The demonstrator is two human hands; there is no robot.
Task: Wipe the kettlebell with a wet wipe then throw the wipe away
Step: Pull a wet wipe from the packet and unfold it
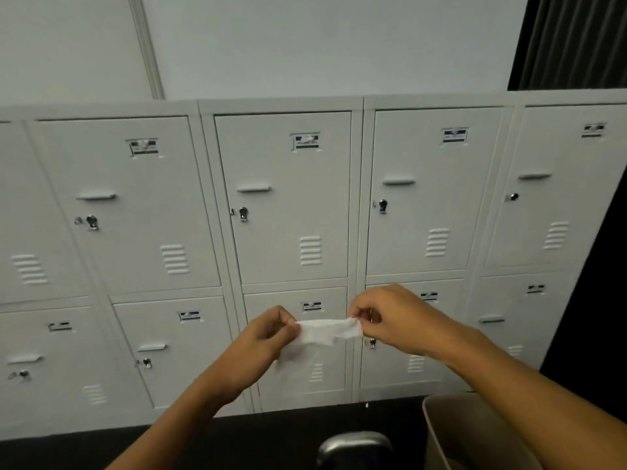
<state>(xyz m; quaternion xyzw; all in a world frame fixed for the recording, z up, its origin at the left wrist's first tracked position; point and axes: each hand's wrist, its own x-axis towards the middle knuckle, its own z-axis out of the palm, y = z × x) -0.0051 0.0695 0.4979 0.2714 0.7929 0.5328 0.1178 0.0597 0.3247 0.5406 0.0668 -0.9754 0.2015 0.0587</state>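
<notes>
Head view: the wet wipe (327,330) is up in the air, stretched flat between both hands in front of the lockers (281,198). The left hand (268,337) pinches its left end, fingers curled closed on the edge — the right hand (390,317) pinches the right end the same way, thumb and fingertips shut on the corner. The wipe is white and a little crumpled, pulled out sideways. Down at the bottom edge, the dark rounded handle of the kettlebell (354,447) pokes into view on the black floor (271,435), well below the hands. Just to its right sits a beige bin (475,432), open at the top, under the right forearm. The grey lockers fill the background — keys in several locks.
</notes>
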